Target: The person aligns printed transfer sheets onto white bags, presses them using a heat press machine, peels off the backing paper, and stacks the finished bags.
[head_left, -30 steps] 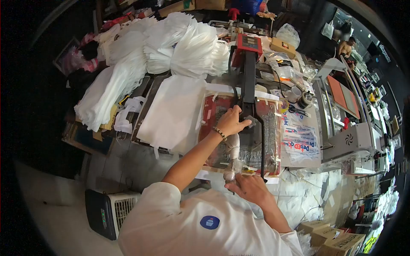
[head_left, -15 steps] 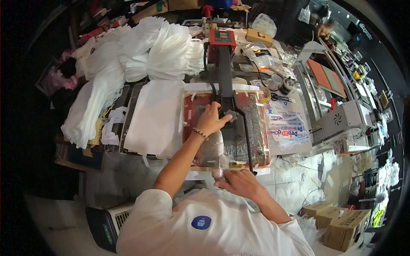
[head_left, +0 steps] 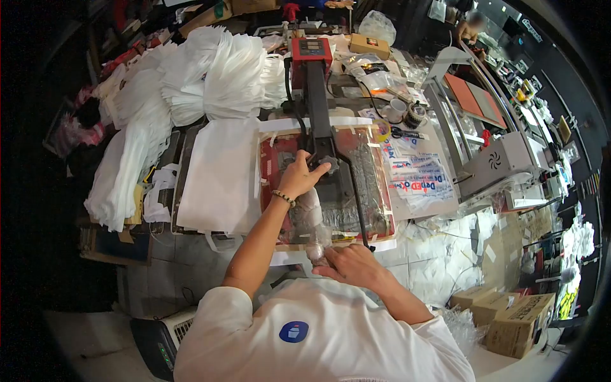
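Note:
A heat press (head_left: 315, 95) with a red control box stands in the centre, its wide plate wrapped in red and clear film. My left hand (head_left: 300, 176), with a beaded bracelet at the wrist, is closed on the press arm beside a dark knob (head_left: 326, 164). Closer to my body, my right hand (head_left: 350, 264) grips the end of the plastic-wrapped handle (head_left: 316, 239). White paper or fabric shows under the plate's edges. To the left of the plate lies a flat white bag (head_left: 219, 178).
Piled white bags (head_left: 210, 76) cover the back left. Printed labels (head_left: 417, 175), a tape roll (head_left: 381, 130) and a mug (head_left: 396, 111) lie right of the press. Another machine (head_left: 499, 165) is further right, cardboard boxes (head_left: 522, 325) below. A person (head_left: 471, 28) sits far back.
The view has shifted, so the press and table appear further left in the frame. Both hands keep their places on the press, and the plate looks unmoved.

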A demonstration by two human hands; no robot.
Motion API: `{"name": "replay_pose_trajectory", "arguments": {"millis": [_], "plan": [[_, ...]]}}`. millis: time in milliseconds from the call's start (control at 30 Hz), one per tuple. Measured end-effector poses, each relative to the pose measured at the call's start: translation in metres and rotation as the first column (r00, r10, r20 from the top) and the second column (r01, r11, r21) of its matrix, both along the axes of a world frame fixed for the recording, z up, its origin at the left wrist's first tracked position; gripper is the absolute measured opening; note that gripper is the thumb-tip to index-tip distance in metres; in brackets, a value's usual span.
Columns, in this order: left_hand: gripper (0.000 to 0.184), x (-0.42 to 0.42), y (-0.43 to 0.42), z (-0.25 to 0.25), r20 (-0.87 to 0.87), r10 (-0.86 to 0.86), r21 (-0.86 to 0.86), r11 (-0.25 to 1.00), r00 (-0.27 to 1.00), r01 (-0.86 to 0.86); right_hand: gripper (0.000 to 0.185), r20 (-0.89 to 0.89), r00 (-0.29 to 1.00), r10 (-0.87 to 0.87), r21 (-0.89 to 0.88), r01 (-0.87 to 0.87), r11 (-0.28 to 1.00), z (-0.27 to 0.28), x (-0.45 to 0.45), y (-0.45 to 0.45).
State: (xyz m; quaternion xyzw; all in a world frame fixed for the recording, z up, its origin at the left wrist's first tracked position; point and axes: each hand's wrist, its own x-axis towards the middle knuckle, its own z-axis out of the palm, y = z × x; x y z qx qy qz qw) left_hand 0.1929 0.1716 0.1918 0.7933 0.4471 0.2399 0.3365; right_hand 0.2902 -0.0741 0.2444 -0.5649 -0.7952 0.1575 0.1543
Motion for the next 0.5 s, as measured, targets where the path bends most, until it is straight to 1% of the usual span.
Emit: {"name": "replay_pose_trajectory", "arguments": {"millis": [67, 133, 200, 233, 267, 300, 367, 400, 467, 500], "plan": [[0.072, 0.0, -0.002, 0.005, 0.006, 0.023, -0.056, 0.998, 1.0, -0.022, 0.056, -0.011, 1.0, 0.002, 0.012, -0.002, 1.0, -0.005, 0.001, 0.0], [0.072, 0.001, -0.001, -0.002, 0.02, 0.027, -0.051, 0.998, 0.999, -0.026, 0.057, -0.021, 1.0, 0.005, 0.024, -0.005, 1.0, -0.007, 0.002, -0.001], [0.071, 0.001, -0.001, 0.002, 0.031, 0.03, -0.042, 0.999, 0.999, -0.028, 0.057, -0.005, 1.0, 0.002, 0.033, -0.002, 0.999, -0.008, 0.002, -0.001], [0.072, 0.0, -0.002, 0.004, 0.034, 0.036, -0.105, 0.994, 0.999, -0.033, 0.057, -0.008, 1.0, -0.002, 0.034, 0.002, 0.999, -0.009, 0.002, -0.001], [0.073, 0.0, -0.004, 0.007, 0.036, 0.042, -0.169, 0.985, 0.998, -0.036, 0.057, 0.007, 1.0, -0.005, 0.071, 0.005, 0.997, -0.01, 0.002, -0.001], [0.073, 0.002, -0.002, 0.0, 0.033, 0.037, -0.171, 0.985, 0.999, -0.03, 0.057, 0.022, 1.0, -0.01, 0.106, 0.007, 0.994, -0.011, 0.002, -0.002], [0.076, 0.007, 0.0, -0.015, 0.184, 0.106, -0.106, 0.99, 0.977, -0.087, 0.06, 0.021, 1.0, -0.022, 0.088, 0.02, 0.996, -0.009, 0.001, -0.003], [0.076, 0.008, 0.001, -0.017, 0.18, 0.101, -0.109, 0.991, 0.978, -0.082, 0.063, 0.021, 0.999, -0.029, 0.071, 0.027, 0.997, -0.008, 0.001, -0.003], [0.078, 0.009, 0.004, -0.017, 0.249, 0.136, -0.241, 0.968, 0.959, -0.075, 0.063, 0.008, 0.999, -0.045, 0.07, 0.044, 0.997, -0.006, 0.0, -0.004], [0.078, 0.01, 0.003, -0.014, 0.245, 0.136, -0.243, 0.967, 0.96, -0.075, 0.063, -0.003, 0.998, -0.055, 0.071, 0.055, 0.996, -0.006, 0.0, -0.004]]}}
